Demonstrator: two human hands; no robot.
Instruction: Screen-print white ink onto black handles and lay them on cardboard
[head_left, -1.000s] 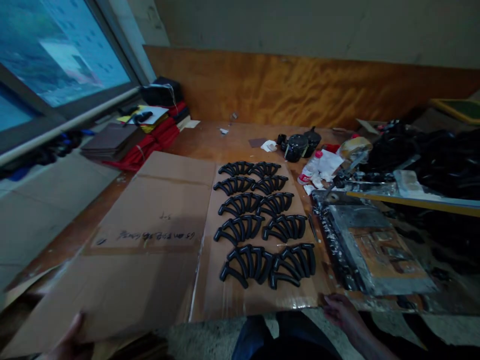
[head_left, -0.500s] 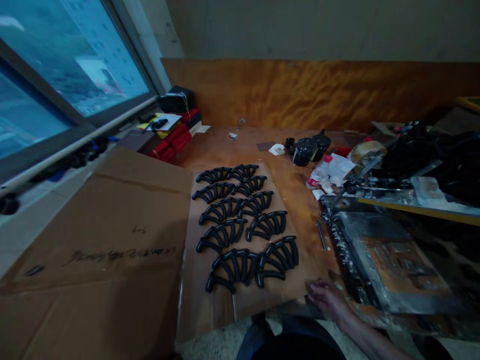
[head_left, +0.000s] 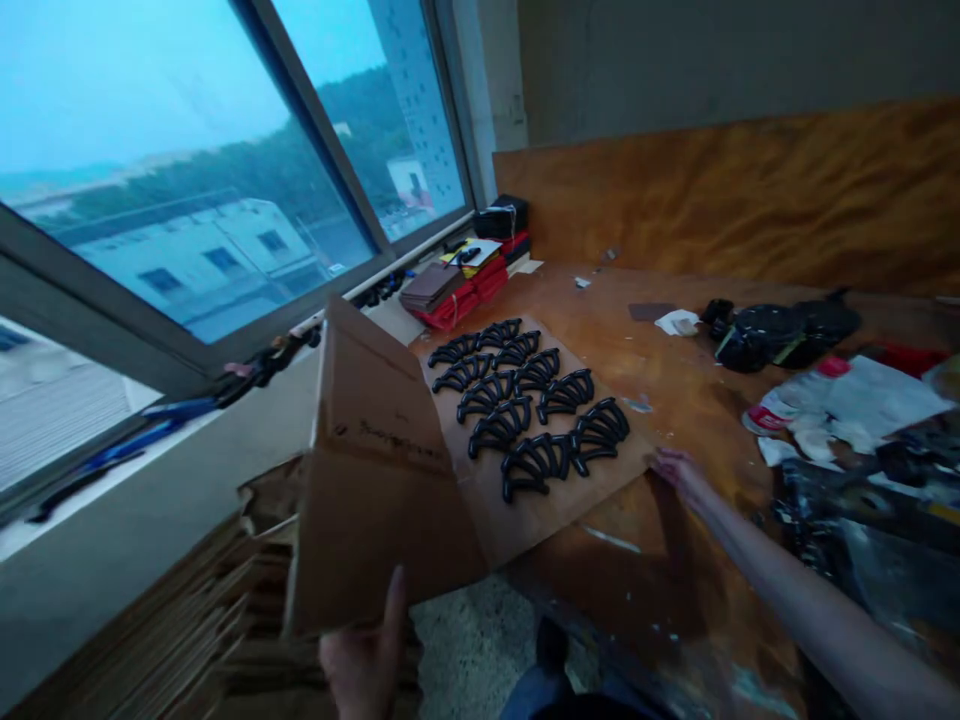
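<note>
A folded cardboard sheet [head_left: 375,520] lies partly on the wooden table, its left panel tilted up beside the window. On its flat part several black curved pieces [head_left: 495,430], like handles or short bent tubes, are laid out in fan-shaped groups. My right hand [head_left: 673,470] pinches the front right corner of the cardboard. At the bottom, my left hand [head_left: 364,655] grips the near edge of the raised panel, one digit stretched along its face; the other fingers are partly hidden.
Stacked cardboard [head_left: 225,620] stands at lower left under the windowsill. Red bundles [head_left: 480,290] lie at the back. To the right are black wrapped rolls [head_left: 780,335], a plastic bottle [head_left: 787,400] and plastic-covered clutter [head_left: 885,560]. The table [head_left: 645,600] has its edge near my legs.
My view has turned left. The cardboard, with the black pieces on it, has shifted farther back on the table, and its left panel has tilted up. My left hand has come into view.
</note>
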